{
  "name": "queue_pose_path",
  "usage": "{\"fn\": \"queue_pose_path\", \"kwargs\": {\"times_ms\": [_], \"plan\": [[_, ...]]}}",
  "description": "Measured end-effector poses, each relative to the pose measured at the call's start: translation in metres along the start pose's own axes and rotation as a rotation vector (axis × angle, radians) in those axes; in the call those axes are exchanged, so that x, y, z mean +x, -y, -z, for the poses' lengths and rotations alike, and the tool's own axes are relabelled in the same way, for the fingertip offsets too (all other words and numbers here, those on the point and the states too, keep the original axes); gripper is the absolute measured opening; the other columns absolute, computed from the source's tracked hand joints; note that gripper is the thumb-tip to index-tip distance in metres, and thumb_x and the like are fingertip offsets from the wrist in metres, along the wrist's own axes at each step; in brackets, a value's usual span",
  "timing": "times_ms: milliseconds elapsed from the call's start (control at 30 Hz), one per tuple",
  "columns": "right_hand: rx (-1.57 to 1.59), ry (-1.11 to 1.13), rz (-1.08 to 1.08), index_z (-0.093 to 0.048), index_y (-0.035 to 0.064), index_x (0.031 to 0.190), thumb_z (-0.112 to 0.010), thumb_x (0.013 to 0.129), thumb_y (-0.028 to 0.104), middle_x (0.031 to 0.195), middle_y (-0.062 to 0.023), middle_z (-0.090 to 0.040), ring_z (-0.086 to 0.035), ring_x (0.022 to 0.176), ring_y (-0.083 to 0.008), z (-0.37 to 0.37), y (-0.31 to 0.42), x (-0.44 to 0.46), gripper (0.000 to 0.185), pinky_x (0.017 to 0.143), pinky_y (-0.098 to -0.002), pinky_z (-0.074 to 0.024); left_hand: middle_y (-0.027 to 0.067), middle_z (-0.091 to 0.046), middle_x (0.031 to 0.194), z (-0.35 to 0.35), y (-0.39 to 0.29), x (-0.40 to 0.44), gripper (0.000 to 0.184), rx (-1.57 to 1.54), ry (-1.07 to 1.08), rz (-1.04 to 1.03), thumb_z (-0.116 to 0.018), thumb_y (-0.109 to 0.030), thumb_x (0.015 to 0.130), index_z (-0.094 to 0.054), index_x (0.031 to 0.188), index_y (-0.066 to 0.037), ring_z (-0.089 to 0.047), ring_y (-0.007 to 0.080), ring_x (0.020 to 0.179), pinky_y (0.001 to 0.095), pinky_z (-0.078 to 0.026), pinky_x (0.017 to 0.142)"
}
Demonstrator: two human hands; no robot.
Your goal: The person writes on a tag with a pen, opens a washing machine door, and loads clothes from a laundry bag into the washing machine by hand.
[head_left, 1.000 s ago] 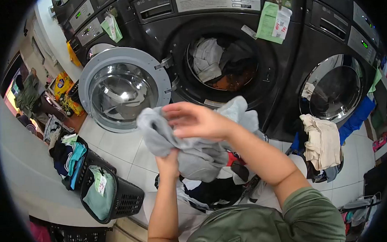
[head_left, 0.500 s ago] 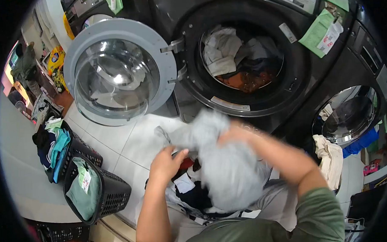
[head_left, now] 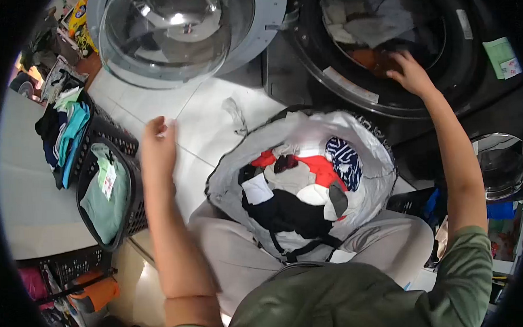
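My right hand (head_left: 409, 76) is at the lower right of the washer's drum opening (head_left: 383, 26), fingers apart and holding nothing I can see. Grey and white clothes (head_left: 372, 21) fill the drum, with a brown-orange garment (head_left: 364, 57) below them near my fingers. My left hand (head_left: 159, 145) hovers over the floor at the left, its fingers loosely bent and apart with nothing visible in them. Between my knees stands a wide-open laundry bag (head_left: 227, 167) with a pale lining. Black, red, grey and patterned clothes (head_left: 292, 211) lie inside it.
The round glass washer door (head_left: 256, 25) is swung out to the left. Two dark laundry baskets (head_left: 134, 194) with folded clothes stand at the left. A small pale cloth piece (head_left: 234, 114) lies on the tiles. Another machine's round door (head_left: 500, 166) is at the right.
The grey garment I was lifting over the bag has left my hands. My right hand moved up to the drum, my left hand moved out left, and the view tilted down.
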State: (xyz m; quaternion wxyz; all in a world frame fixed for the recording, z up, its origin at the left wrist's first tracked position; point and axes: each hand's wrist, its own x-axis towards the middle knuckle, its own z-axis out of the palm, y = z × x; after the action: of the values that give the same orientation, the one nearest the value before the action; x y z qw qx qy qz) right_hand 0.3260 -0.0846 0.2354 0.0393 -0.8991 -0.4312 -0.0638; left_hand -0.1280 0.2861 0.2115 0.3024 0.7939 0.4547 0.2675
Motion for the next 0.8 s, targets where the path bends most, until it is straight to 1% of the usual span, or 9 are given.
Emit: {"fn": "queue_pose_path", "kwargs": {"times_ms": [33,133,233,267,300,367,433,600,800], "plan": [[-0.056,0.178,-0.053,-0.063,0.0094,0.12,-0.072,0.081,0.029,0.124,-0.0225,-0.059,-0.06,0.111,-0.0374,0.011,-0.013,0.012,0.045,0.09,-0.0426,-0.0498,0.0119,-0.068,0.102,-0.017,-0.03,-0.02,0.04,0.047,-0.058,-0.151,-0.066,-0.024,0.091,-0.059,0.124,-0.002,-0.061,0.0189,0.088,0.0306,-0.048,0.081],[0.176,0.247,-0.042,-0.07,0.0083,0.103,-0.071,0.08,0.029,0.096,-0.0174,-0.07,-0.067,0.094,-0.0345,-0.014,0.064,-0.019,0.03,0.082,-0.0429,-0.0521,0.0052,-0.068,0.096,-0.021,-0.126,-0.07,0.025,-0.445,0.387,-0.219,-0.063,-0.02,0.093,-0.068,0.112,-0.003,-0.059,0.0105,0.081,0.0247,-0.046,0.077],[0.238,0.679,-0.055,-0.073,0.0108,0.099,-0.072,0.079,0.032,0.096,-0.016,-0.07,-0.067,0.09,-0.0328,-0.111,0.128,-0.06,0.029,0.08,-0.043,-0.0528,0.0157,-0.067,0.104,-0.06,-0.108,-0.076,0.028,-0.441,0.443,-0.096,-0.064,-0.022,0.091,-0.067,0.111,-0.002,-0.067,0.0225,0.083,0.0306,-0.052,0.072],[0.141,0.728,0.109,-0.073,0.0081,0.097,-0.073,0.078,0.035,0.095,-0.0164,-0.07,-0.067,0.09,-0.0336,-0.17,0.134,-0.073,0.033,0.08,-0.0425,-0.0527,0.0047,-0.07,0.088,-0.077,-0.088,-0.079,0.024,-0.355,0.383,-0.183,-0.064,-0.02,0.092,-0.069,0.109,-0.004,-0.064,0.0164,0.076,0.0307,-0.05,0.07],[0.134,0.813,0.164,-0.071,0.0064,0.102,-0.07,0.08,0.044,0.1,-0.0177,-0.07,-0.066,0.096,-0.0337,-0.222,0.149,-0.089,0.044,0.085,-0.0434,-0.0514,0.0072,-0.07,0.09,-0.082,-0.078,-0.08,0.024,-0.112,0.414,-0.291,-0.064,-0.021,0.091,-0.069,0.109,-0.005,-0.065,0.0205,0.078,0.0333,-0.051,0.071],[0.574,0.543,-0.097,-0.065,0.0014,0.114,-0.07,0.08,0.046,0.101,-0.0222,-0.068,-0.066,0.097,-0.0366,-0.304,0.193,-0.139,0.056,0.086,-0.0447,-0.0511,0.0123,-0.07,0.093,-0.083,-0.064,-0.079,0.026,0.387,0.447,-0.49,-0.064,-0.023,0.089,-0.069,0.108,-0.006,-0.068,0.0287,0.082,0.0384,-0.053,0.074],[0.376,0.253,-0.158,-0.061,0.0012,0.119,-0.069,0.081,0.045,0.103,-0.0224,-0.067,-0.065,0.095,-0.0382,-0.35,0.25,-0.198,0.059,0.085,-0.0453,-0.0512,0.0173,-0.069,0.099,-0.082,-0.073,-0.077,0.03,0.278,0.461,-0.361,-0.063,-0.028,0.088,-0.069,0.109,-0.007,-0.065,0.0362,0.089,0.0433,-0.052,0.079],[0.223,0.693,0.016,-0.065,0.0116,0.115,-0.073,0.077,0.031,0.1,-0.0203,-0.068,-0.066,0.091,-0.0376,-0.27,0.269,-0.205,0.044,0.081,-0.0434,-0.0518,0.019,-0.068,0.103,-0.071,-0.069,-0.064,0.036,0.229,0.426,-0.37,-0.062,-0.031,0.089,-0.067,0.113,-0.005,-0.067,0.0348,0.089,0.042,-0.052,0.08],[0.635,0.625,0.049,-0.069,0.0079,0.104,-0.075,0.077,0.021,0.091,-0.0118,-0.07,-0.067,0.083,-0.0232,-0.056,0.22,-0.154,0.031,0.074,-0.0343,-0.0511,0.0217,-0.067,0.11,-0.066,-0.07,-0.06,0.041,0.1,0.516,-0.337,-0.063,-0.034,0.089,-0.065,0.117,-0.004,-0.067,0.0332,0.097,0.04,-0.052,0.085]]}}
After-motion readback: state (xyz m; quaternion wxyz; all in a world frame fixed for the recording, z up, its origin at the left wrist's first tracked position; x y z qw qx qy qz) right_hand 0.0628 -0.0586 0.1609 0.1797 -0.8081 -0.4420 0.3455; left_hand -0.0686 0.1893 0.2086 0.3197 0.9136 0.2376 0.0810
